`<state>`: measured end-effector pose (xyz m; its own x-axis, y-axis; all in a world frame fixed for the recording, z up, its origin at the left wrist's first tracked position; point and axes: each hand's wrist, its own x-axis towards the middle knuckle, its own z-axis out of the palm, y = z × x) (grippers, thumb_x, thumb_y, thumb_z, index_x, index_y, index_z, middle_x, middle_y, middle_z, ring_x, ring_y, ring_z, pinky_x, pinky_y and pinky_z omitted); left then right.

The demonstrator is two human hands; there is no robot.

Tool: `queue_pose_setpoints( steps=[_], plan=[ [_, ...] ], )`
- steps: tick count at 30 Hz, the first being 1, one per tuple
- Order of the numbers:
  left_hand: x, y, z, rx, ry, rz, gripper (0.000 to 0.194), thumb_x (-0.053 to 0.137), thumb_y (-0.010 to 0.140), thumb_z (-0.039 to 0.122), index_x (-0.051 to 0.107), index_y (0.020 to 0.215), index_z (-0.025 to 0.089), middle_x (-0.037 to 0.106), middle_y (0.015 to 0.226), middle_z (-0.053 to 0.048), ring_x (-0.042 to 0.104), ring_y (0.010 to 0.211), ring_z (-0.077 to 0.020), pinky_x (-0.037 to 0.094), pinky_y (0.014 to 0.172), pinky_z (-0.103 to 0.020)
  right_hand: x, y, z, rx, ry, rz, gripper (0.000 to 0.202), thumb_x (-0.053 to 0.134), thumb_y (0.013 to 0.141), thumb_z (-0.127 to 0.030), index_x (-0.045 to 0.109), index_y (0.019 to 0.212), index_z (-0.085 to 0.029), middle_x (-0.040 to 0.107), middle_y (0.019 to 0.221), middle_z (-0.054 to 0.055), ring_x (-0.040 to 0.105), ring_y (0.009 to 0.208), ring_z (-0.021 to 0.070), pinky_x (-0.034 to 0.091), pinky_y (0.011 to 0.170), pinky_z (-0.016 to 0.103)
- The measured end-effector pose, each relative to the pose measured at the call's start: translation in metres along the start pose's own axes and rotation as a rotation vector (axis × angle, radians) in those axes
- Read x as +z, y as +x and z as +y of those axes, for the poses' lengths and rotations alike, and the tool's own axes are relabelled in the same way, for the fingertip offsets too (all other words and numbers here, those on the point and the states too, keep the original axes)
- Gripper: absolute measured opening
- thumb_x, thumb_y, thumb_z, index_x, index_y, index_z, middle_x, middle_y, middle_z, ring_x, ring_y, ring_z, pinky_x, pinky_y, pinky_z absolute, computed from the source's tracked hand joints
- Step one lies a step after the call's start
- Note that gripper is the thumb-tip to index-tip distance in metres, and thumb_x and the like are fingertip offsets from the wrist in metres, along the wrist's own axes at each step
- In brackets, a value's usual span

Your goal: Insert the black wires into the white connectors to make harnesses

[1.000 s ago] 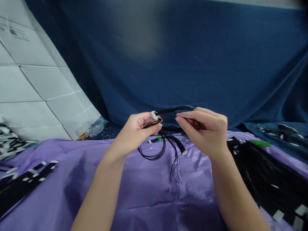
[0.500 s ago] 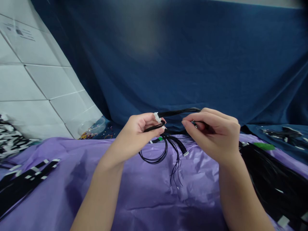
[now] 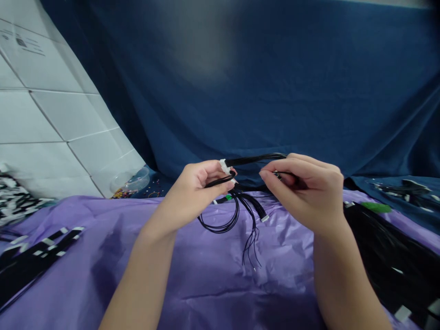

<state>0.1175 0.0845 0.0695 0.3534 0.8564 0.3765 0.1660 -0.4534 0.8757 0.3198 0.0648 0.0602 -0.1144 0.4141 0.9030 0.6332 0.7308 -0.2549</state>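
Note:
A black wire harness (image 3: 254, 159) stretches between my two hands above the purple sheet. My left hand (image 3: 206, 181) is closed around its left end, where a white connector (image 3: 225, 166) sticks up past the fingertips. Below that hand hang a loop of black wires (image 3: 223, 229), a bundle ending in a second white connector (image 3: 264, 218) and several loose thin ends (image 3: 252, 247). At the right, my right hand (image 3: 302, 183) pinches the wires between thumb and forefinger. A small shiny terminal shows beside the thumb; the rest is hidden in the curled fingers.
Purple sheeting (image 3: 199, 275) covers the table. Black cables with white connectors (image 3: 41, 250) lie at the left, and a large black cable bundle (image 3: 388, 256) at the right. A clear plastic tub (image 3: 132, 178) with small coloured bits stands behind, before a blue curtain (image 3: 275, 82).
Both hands keep nearly the same pose and hold on the wires. The view has shifted very slightly; nothing has been taken up or let go.

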Motion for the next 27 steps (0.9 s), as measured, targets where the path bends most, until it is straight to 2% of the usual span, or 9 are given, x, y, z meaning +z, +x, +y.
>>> queue_pose_setpoints(
  steps=[7,15,21,24,27],
  plan=[
    [0.001,0.002,0.001,0.007,0.008,-0.011,0.012,0.067,0.079,0.025,0.069,0.089,0.019,0.068,0.088,-0.002,0.062,0.085,-0.0151,0.049,0.076,-0.025,-0.002,0.000,0.000,0.004,-0.023,-0.045,0.005,0.064,0.082,-0.018,0.067,0.078,-0.019,0.039,0.056,-0.004,0.038,0.050,0.0074,0.031,0.048,0.025],
    [0.004,0.003,-0.002,-0.019,0.015,-0.044,0.008,0.066,0.080,0.022,0.065,0.087,0.018,0.066,0.087,0.000,0.060,0.084,-0.0126,0.046,0.075,-0.022,0.000,0.001,-0.001,-0.035,-0.068,-0.040,0.009,0.060,0.087,-0.019,0.064,0.080,-0.018,0.038,0.058,-0.004,0.039,0.052,0.0077,0.033,0.052,0.025],
    [0.001,0.004,-0.003,-0.035,0.034,-0.118,0.006,0.063,0.083,0.023,0.061,0.079,0.019,0.057,0.074,0.002,0.053,0.073,-0.0107,0.041,0.068,-0.022,0.009,-0.001,0.000,-0.107,-0.208,0.039,0.009,0.055,0.091,-0.018,0.061,0.085,-0.019,0.050,0.067,-0.002,0.043,0.058,0.0083,0.034,0.056,0.024],
    [-0.002,0.004,-0.005,-0.035,0.036,-0.159,0.009,0.061,0.084,0.024,0.059,0.077,0.019,0.054,0.073,0.002,0.050,0.072,-0.0109,0.038,0.066,-0.023,0.012,-0.003,0.002,-0.143,-0.256,-0.017,0.007,0.057,0.091,-0.022,0.062,0.087,-0.020,0.055,0.070,-0.001,0.045,0.057,0.0076,0.036,0.055,0.023],
    [-0.003,0.004,-0.005,-0.049,0.007,-0.207,0.010,0.060,0.085,0.025,0.058,0.077,0.018,0.052,0.074,0.002,0.047,0.071,-0.0103,0.037,0.066,-0.023,0.014,-0.005,0.003,-0.192,-0.282,-0.074,0.005,0.060,0.089,-0.021,0.064,0.087,-0.021,0.062,0.076,0.000,0.053,0.061,0.0079,0.040,0.059,0.022]
  ],
)
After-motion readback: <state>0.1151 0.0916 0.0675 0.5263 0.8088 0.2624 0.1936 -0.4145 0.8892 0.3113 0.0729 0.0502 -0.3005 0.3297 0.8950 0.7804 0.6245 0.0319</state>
